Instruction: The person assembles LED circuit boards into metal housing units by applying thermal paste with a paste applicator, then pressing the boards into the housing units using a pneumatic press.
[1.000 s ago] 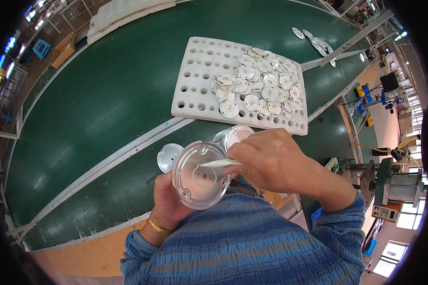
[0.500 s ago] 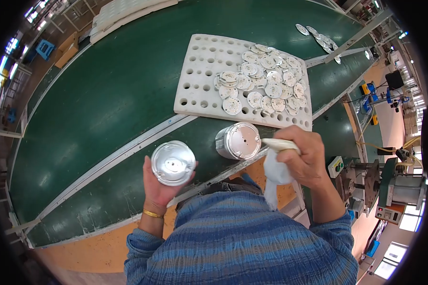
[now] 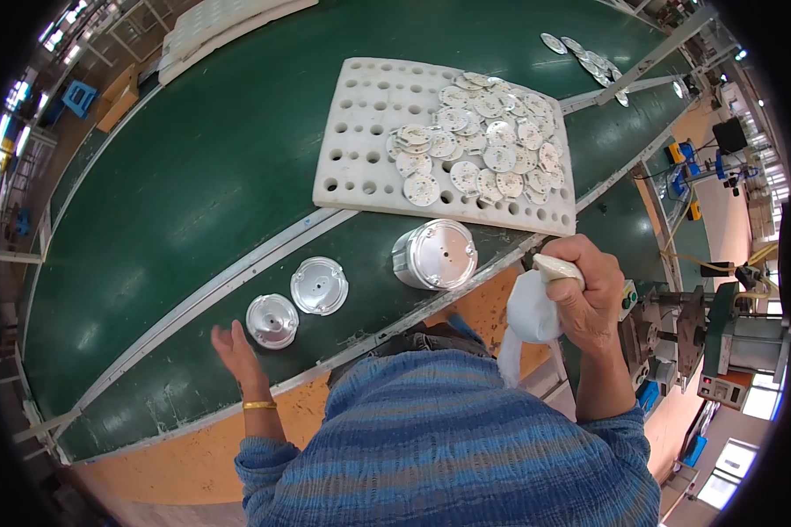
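"Round metal part point(image 3: 272, 321): where is it placed, relative to the left hand point(image 3: 237, 356)?"

"It is set on the green bench point(image 3: 176, 184), just beyond the fingers and towards the person's right. The left hand is held open beside it, with nothing gripped, and is much nearer to it than the right hand point(image 3: 594, 297)."

"And what is gripped by the right hand?"

"A pale tool point(image 3: 560, 269) is pinched between thumb and curled fingers, and white cloth point(image 3: 531, 309) is seen hanging below it."

"Is any long axis shown?"

"None can be picked out on the round face. Another metal part point(image 3: 319, 285) is laid just beside it, farther from the left hand, and a metal canister point(image 3: 446, 254) is stood between the two hands, nearer the right."

"Can any brand or label be read?"

"No writing can be made out, not even on the control box point(image 3: 719, 392) at the far right"
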The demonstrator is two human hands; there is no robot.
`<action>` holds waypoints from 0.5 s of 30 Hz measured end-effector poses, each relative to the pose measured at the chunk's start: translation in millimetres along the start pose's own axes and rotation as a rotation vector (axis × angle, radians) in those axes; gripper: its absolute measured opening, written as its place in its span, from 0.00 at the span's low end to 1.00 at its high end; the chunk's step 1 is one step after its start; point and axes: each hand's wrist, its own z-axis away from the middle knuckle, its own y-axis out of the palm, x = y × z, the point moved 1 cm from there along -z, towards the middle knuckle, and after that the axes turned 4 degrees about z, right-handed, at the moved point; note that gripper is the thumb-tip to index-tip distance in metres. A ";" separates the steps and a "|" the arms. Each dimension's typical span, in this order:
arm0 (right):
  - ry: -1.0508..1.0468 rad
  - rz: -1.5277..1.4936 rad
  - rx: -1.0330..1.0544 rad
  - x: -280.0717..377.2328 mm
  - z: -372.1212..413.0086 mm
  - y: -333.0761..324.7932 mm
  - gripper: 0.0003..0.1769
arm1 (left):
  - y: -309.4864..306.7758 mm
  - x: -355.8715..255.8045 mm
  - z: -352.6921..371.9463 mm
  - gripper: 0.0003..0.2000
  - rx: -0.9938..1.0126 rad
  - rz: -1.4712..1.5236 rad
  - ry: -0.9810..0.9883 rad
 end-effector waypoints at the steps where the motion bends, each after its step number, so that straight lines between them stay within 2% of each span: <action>1: -0.008 -0.004 -0.004 -0.7 0.4 -1.3 0.25 | 3.5 -2.3 0.1 0.26 -0.124 -0.274 0.279; 2: -0.022 0.002 -0.005 -1.4 0.9 -2.7 0.24 | 19.0 -34.7 13.0 0.30 -0.063 -0.327 0.296; 5: -0.032 -0.002 -0.017 -2.4 1.5 -3.9 0.24 | 81.3 -90.9 48.3 0.34 0.369 -0.180 0.313; 7: -0.013 -0.025 -0.002 -2.9 1.9 -6.7 0.25 | 132.1 -103.8 79.5 0.40 0.717 -0.247 0.569; 9: -0.018 -0.005 0.002 -7.7 5.0 -9.9 0.25 | 177.4 -131.8 119.6 0.46 0.947 -0.368 0.919; 12: 0.016 -0.003 -0.005 -8.9 9.9 -18.9 0.25 | 226.3 -129.0 149.2 0.52 1.058 -0.696 1.079; 15: -0.067 0.084 -0.038 -16.6 14.6 -29.5 0.24 | 246.0 -124.0 152.9 0.52 1.110 -0.863 1.106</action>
